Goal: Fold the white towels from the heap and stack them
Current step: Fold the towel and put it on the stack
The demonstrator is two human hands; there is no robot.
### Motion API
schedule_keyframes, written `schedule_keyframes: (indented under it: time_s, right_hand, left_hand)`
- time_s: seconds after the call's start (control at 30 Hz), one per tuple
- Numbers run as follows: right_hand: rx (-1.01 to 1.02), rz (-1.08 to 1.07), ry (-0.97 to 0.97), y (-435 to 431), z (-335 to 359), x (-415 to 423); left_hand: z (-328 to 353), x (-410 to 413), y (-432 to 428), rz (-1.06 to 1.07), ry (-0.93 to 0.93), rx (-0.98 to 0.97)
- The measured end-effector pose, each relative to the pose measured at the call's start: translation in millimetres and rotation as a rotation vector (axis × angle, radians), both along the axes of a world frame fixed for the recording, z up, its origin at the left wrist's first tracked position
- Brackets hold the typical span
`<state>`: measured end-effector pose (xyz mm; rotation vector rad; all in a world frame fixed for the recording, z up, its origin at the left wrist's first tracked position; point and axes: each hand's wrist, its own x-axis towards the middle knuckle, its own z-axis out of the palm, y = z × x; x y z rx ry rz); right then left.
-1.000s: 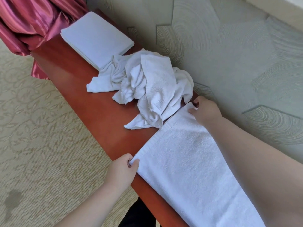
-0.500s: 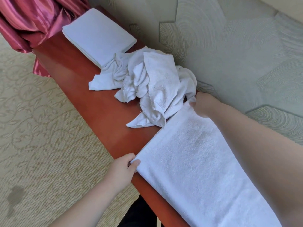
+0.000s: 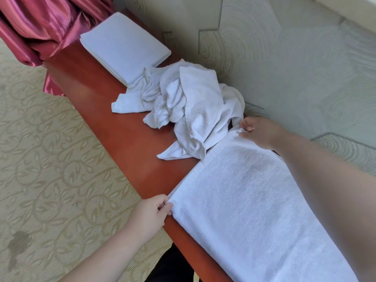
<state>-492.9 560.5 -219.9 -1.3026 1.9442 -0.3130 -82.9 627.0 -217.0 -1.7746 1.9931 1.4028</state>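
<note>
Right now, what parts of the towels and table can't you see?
The flat white terry towel, head view: near end cut off by the bottom edge; the right arm covers one side.
The crumpled heap of white towels: folds hide how many there are.
The folded white towel stack: too small to count layers.
The red-brown wooden table: far end hidden under the shiny red curtain.

Left hand [image 3: 151,210] and right hand [image 3: 257,131] each pinch a far corner of flat towel [image 3: 250,210] on tabletop [image 3: 130,143]; heap [image 3: 183,110] just beyond, folded stack [image 3: 124,47] behind.
</note>
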Motion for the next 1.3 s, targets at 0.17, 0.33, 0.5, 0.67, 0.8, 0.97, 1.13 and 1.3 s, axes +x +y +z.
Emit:
schedule_keyframes:
  time_s: [0.17, 0.33, 0.5, 0.67, 0.8, 0.97, 1.13, 1.3]
  right_hand:
    - [-0.003, -0.057, -0.068, 4, 0, 1]
    - [0.065, -0.151, -0.121, -7, -5, 7]
    - [0.055, -0.242, -0.032, -10, -21, 1]
    - [-0.019, -0.26, 0.013, -13, -27, 4]
    - [-0.107, -0.31, -0.013, -13, -34, 10]
    - [-0.229, -0.382, -0.048, -4, -45, 19]
    - [-0.333, -0.186, 0.171, -6, -60, 16]
    - [-0.447, -0.037, 0.508, -3, -81, 5]
  left_hand:
    - [-8, 7, 4, -0.025, -0.016, -0.044]
    - [-11, 3, 6, 0.042, 0.016, -0.014]
    - [-16, 12, 1, 0.101, 0.062, 0.068]
    - [-22, 7, -9, 0.12, -0.02, -0.042]
    - [-31, -1, -7, 0.129, -0.131, -0.15]
    - [-26, -17, 1, 0.089, -0.282, -0.337]
    - [-37, -74, 18, -0.598, -0.004, -0.817]
    - [-69, -93, 1, -0.896, -0.194, -0.613]
